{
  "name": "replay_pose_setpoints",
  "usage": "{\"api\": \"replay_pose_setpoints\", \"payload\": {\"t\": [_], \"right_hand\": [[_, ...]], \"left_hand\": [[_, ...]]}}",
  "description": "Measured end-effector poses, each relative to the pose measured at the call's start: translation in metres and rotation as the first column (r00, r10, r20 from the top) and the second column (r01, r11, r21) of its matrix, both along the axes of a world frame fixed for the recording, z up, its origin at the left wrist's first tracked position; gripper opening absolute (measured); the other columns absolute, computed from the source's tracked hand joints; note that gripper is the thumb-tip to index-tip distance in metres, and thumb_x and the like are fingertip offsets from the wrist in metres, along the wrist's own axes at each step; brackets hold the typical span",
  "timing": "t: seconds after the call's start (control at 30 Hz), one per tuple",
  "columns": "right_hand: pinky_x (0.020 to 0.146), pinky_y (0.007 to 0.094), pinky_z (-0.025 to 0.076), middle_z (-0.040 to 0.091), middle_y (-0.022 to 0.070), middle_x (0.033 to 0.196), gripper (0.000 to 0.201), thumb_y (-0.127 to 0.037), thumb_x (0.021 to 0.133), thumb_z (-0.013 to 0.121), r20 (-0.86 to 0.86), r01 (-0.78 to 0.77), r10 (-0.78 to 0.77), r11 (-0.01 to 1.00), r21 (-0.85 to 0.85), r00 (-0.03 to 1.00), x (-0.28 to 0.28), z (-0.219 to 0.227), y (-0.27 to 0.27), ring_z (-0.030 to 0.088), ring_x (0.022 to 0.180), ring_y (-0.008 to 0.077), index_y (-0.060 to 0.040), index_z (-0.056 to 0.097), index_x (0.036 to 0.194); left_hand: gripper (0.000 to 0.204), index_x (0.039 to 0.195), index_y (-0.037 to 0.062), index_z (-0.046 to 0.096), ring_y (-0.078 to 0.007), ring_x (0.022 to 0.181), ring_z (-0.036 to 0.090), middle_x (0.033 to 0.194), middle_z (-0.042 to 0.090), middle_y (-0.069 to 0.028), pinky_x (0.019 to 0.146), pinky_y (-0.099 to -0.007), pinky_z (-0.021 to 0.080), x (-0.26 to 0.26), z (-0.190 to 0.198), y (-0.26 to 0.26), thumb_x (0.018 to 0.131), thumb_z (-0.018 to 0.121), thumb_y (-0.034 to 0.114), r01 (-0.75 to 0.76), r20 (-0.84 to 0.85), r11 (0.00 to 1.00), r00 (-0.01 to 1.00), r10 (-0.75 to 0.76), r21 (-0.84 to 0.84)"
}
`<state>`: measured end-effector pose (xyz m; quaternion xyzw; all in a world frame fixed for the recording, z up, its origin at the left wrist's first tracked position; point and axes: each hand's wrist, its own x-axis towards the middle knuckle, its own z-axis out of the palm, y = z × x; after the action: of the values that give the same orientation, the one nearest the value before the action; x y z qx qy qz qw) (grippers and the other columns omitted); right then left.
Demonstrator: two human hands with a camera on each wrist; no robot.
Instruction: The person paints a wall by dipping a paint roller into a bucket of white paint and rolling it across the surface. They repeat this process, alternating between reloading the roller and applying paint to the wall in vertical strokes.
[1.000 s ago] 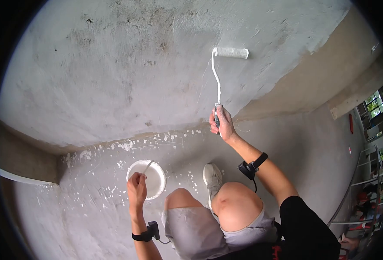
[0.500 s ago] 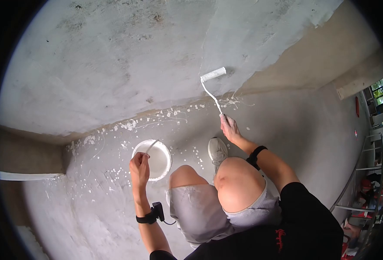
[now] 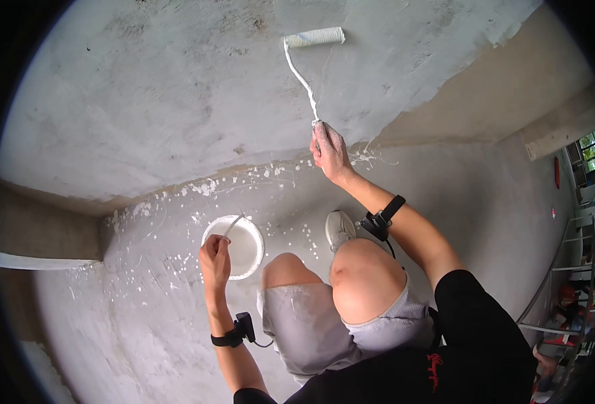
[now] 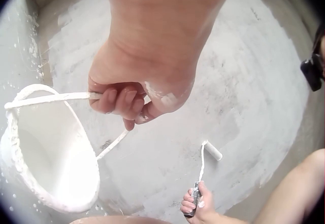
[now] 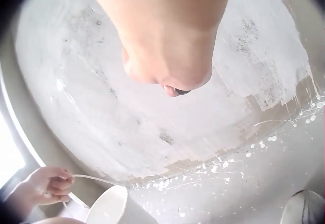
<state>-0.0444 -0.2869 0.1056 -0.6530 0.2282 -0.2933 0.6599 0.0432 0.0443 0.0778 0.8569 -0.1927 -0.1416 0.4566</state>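
My right hand [image 3: 333,153] grips the dark handle of a paint roller [image 3: 315,37]. The roller's white sleeve lies against the wall, high in the head view, and its bent frame is coated in white paint. In the right wrist view my forearm hides most of the roller; just a dark bit of handle shows under the fingers. My left hand [image 4: 137,92] has its fingers curled round the wire handle [image 4: 56,97] of a white bucket [image 4: 94,183]. Pale paint shows inside the bucket, whose rim is crusted white. Paint smears mark both hands.
Fresh white coating covers much of the wall [image 3: 162,108], with bare tan plaster [image 3: 459,114] at right. White drips dot the grey floor [image 3: 297,202] along the wall's foot. My shoe [image 3: 340,227] stands near the bucket. Metal racks [image 3: 573,269] stand far right.
The roller came down towards the wall's foot, then went back up the wall and a little left, its sleeve now nearly level. My left hand keeps its hold on the bucket handle.
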Motion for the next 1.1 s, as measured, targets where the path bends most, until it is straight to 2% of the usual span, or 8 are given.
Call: {"api": "replay_pose_setpoints", "payload": {"t": [0.07, 0.2, 0.4, 0.6, 0.73, 0.83, 0.9, 1.1], "right_hand": [[0.039, 0.0229, 0.030, 0.043, -0.0005, 0.062, 0.038, -0.044, 0.103, 0.039, 0.113, -0.081, 0.076, 0.996, 0.038, 0.991, 0.005, 0.013, 0.003, 0.036, 0.046, 0.0062, -0.0106, 0.043, 0.085], [0.037, 0.0231, 0.028, 0.041, -0.0004, 0.060, 0.039, -0.046, 0.102, 0.039, 0.097, -0.106, 0.095, 0.987, 0.123, 0.991, -0.004, -0.025, 0.007, 0.034, 0.044, 0.0066, -0.0109, 0.043, 0.086], [0.033, 0.0251, 0.026, 0.040, 0.0001, 0.055, 0.043, -0.049, 0.100, 0.041, -0.188, 0.017, 0.046, 0.946, 0.322, 0.981, -0.058, -0.126, 0.015, 0.032, 0.037, 0.0073, -0.0115, 0.045, 0.081], [0.033, 0.0246, 0.025, 0.041, -0.0007, 0.055, 0.043, -0.049, 0.099, 0.043, -0.274, 0.100, 0.016, 0.909, 0.404, 0.962, -0.068, -0.149, 0.022, 0.031, 0.037, 0.0075, -0.0119, 0.045, 0.078], [0.034, 0.0241, 0.025, 0.041, -0.0010, 0.056, 0.044, -0.050, 0.099, 0.043, -0.213, 0.129, -0.055, 0.928, 0.350, 0.975, -0.066, -0.123, 0.016, 0.033, 0.039, 0.0072, -0.0117, 0.045, 0.078], [0.034, 0.0237, 0.025, 0.040, -0.0012, 0.056, 0.045, -0.053, 0.099, 0.044, -0.076, 0.115, -0.098, 0.952, 0.285, 0.992, -0.064, -0.071, 0.001, 0.033, 0.039, 0.0072, -0.0116, 0.045, 0.080], [0.034, 0.0239, 0.026, 0.041, -0.0002, 0.056, 0.046, -0.055, 0.098, 0.043, 0.081, 0.064, -0.094, 0.946, 0.317, 0.992, -0.067, -0.033, -0.011, 0.032, 0.038, 0.0075, -0.0118, 0.045, 0.082], [0.034, 0.0237, 0.025, 0.039, -0.0002, 0.055, 0.048, -0.056, 0.099, 0.042, 0.164, 0.043, -0.074, 0.983, 0.180, 0.984, -0.080, 0.064, -0.061, 0.031, 0.038, 0.0075, -0.0113, 0.044, 0.081]], "left_hand": [[0.023, 0.086, -0.0054, 0.063, -0.0165, 0.063, 0.051, 0.069, 0.059, -0.0124, 0.062, -0.0308, 0.043, -0.001, 0.002, 0.003, 0.088, 0.053, 0.015, -0.014, -0.016, 1.000, 1.000, 0.014, 0.005], [0.023, 0.084, -0.0056, 0.063, -0.0157, 0.062, 0.050, 0.068, 0.058, -0.0117, 0.061, -0.0305, 0.042, -0.002, 0.001, 0.008, 0.088, 0.054, 0.015, -0.042, -0.009, 0.999, 0.999, 0.042, -0.002], [0.023, 0.083, -0.0056, 0.062, -0.0146, 0.059, 0.047, 0.064, 0.055, -0.0102, 0.058, -0.0307, 0.040, -0.008, 0.001, 0.021, 0.088, 0.054, 0.016, -0.080, -0.046, 0.997, 0.996, 0.080, 0.000], [0.023, 0.083, -0.0051, 0.062, -0.0140, 0.060, 0.047, 0.063, 0.053, -0.0097, 0.057, -0.0306, 0.040, -0.008, 0.013, 0.026, 0.089, 0.054, 0.016, -0.083, -0.017, 0.996, 0.996, 0.084, 0.029], [0.021, 0.083, -0.0056, 0.062, -0.0144, 0.061, 0.048, 0.065, 0.055, -0.0099, 0.058, -0.0302, 0.040, -0.011, 0.009, 0.025, 0.088, 0.054, 0.014, -0.077, 0.011, 0.997, 0.997, 0.077, 0.028], [0.022, 0.083, -0.0057, 0.062, -0.0147, 0.061, 0.048, 0.066, 0.055, -0.0104, 0.059, -0.0303, 0.040, -0.008, -0.002, 0.025, 0.088, 0.054, 0.014, -0.031, 0.037, 0.999, 0.999, 0.032, -0.038], [0.023, 0.083, -0.0056, 0.062, -0.0147, 0.062, 0.049, 0.066, 0.055, -0.0105, 0.059, -0.0304, 0.040, -0.007, 0.002, 0.024, 0.088, 0.053, 0.015, -0.048, 0.017, 0.999, 0.999, 0.047, 0.022], [0.024, 0.083, -0.0054, 0.062, -0.0152, 0.060, 0.048, 0.065, 0.055, -0.0109, 0.059, -0.0305, 0.040, -0.006, 0.011, 0.011, 0.087, 0.053, 0.016, -0.019, 0.015, 1.000, 1.000, 0.019, 0.007]]}}
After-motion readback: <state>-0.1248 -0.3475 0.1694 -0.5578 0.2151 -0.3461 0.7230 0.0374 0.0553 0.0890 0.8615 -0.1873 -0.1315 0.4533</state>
